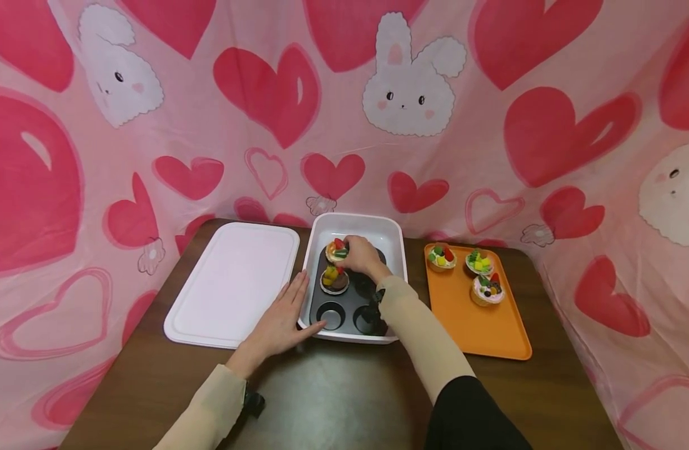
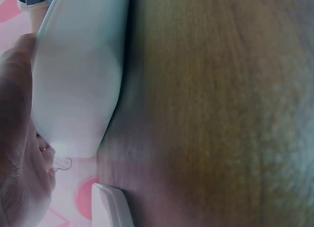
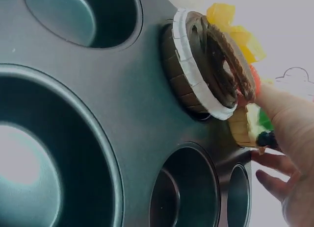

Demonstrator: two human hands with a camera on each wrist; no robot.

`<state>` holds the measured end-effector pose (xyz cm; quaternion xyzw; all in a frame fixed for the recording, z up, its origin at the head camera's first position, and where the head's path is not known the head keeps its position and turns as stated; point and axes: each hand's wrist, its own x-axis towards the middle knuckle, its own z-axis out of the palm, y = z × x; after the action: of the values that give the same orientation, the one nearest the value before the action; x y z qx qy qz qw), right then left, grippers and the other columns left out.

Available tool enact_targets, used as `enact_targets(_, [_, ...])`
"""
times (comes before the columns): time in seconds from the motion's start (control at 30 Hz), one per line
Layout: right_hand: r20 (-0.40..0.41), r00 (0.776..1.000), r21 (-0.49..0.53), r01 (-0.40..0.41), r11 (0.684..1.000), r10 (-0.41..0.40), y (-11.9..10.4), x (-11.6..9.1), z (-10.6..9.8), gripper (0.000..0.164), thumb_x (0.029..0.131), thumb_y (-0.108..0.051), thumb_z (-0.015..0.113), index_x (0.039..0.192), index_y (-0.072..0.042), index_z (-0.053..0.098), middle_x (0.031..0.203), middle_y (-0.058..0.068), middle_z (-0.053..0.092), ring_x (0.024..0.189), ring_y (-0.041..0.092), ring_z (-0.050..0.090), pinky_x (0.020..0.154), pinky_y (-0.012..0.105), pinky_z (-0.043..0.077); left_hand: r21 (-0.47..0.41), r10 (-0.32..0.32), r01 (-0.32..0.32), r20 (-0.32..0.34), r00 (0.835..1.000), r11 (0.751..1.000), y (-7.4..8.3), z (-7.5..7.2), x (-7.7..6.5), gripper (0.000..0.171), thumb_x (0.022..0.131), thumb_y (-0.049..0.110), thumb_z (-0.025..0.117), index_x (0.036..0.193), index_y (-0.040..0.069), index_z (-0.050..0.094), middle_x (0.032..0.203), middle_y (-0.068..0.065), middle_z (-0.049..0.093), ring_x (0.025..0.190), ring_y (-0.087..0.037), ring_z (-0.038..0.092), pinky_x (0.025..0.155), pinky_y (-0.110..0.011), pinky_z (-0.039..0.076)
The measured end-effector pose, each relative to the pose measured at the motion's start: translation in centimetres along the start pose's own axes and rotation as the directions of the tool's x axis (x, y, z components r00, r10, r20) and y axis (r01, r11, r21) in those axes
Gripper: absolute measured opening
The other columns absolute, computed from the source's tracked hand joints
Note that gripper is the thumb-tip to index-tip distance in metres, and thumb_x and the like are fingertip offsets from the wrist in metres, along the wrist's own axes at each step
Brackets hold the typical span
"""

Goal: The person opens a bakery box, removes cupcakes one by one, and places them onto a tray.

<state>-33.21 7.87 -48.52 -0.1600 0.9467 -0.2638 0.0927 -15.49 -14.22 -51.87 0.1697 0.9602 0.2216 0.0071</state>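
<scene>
at right fingers (image 1: 357, 247), fruit-topped tart (image 1: 335, 252)

No readable text or numbers anywhere, including muffin pan (image 1: 349, 305), white tray (image 1: 232, 281) left of it, orange tray (image 1: 459, 322) right

left hand (image 1: 281, 320) with straight fingers (image 1: 297, 290), thumb (image 1: 311, 330) spread wide, right arm (image 1: 426, 340) extended forward, right hand (image 1: 364, 257) curled
</scene>
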Motion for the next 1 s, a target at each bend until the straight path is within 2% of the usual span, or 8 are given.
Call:
enact_targets(0.17, [-0.073,0.996,0.105,0.053,0.993,-0.045,-0.4,-0.2,-0.9,0.066,0.086,-0.036,0.09,0.137,0.0,0.068,0.127,0.017,0.077,0.111,0.032,0.071,0.11,0.046,0.061,-0.002,0.007,-0.007,-0.005,1.0,1.0,0.1,0.0,0.0,0.118,0.094,0.073,0.066,0.176,0.005,0.016,0.187,-0.01,0.012,0.174,-0.03,0.017,0.141,-0.053,0.021])
enact_targets(0.4, [-0.046,0.996,0.147,0.088,0.985,-0.082,-1.0,-0.6,-1.9,0.064,0.086,-0.03,0.089,0.136,0.0,0.064,0.129,0.018,0.073,0.113,0.032,0.068,0.113,0.046,0.06,-0.009,0.006,-0.006,-0.008,1.0,1.0,0.0,-0.1,0.1,0.118,0.095,0.073,0.066,0.176,0.003,0.016,0.187,-0.012,0.013,0.174,-0.031,0.018,0.141,-0.053,0.021])
enact_targets(0.77, [-0.078,0.988,0.248,0.151,0.957,-0.136,-0.4,-1.4,-1.5,0.058,0.083,-0.022,0.089,0.125,-0.003,0.054,0.125,0.018,0.066,0.109,0.028,0.062,0.098,0.041,0.059,-0.019,0.009,-0.01,-0.015,1.0,1.0,0.1,0.1,0.0,0.118,0.095,0.073,0.065,0.175,0.001,0.018,0.186,-0.013,0.014,0.174,-0.032,0.02,0.141,-0.054,0.021])
enact_targets(0.87, [-0.091,0.988,0.265,0.146,0.953,-0.126,-0.1,-1.6,-1.4,0.061,0.082,-0.019,0.089,0.126,-0.002,0.05,0.128,0.021,0.065,0.112,0.03,0.062,0.101,0.043,0.058,-0.021,0.013,-0.014,-0.02,1.0,1.0,0.2,0.1,0.0,0.117,0.095,0.072,0.066,0.175,0.0,0.019,0.186,-0.014,0.016,0.173,-0.033,0.02,0.141,-0.055,0.022])
enact_targets(1.0, [-0.102,0.989,0.327,0.131,0.936,-0.103,0.5,-1.8,-1.3,0.065,0.084,-0.013,0.089,0.131,-0.001,0.045,0.135,0.026,0.064,0.121,0.037,0.065,0.112,0.05,0.058,-0.019,0.009,-0.009,-0.015,1.0,1.0,0.2,0.1,0.0,0.117,0.096,0.072,0.066,0.175,0.0,0.018,0.186,-0.014,0.015,0.173,-0.032,0.021,0.141,-0.055,0.022])
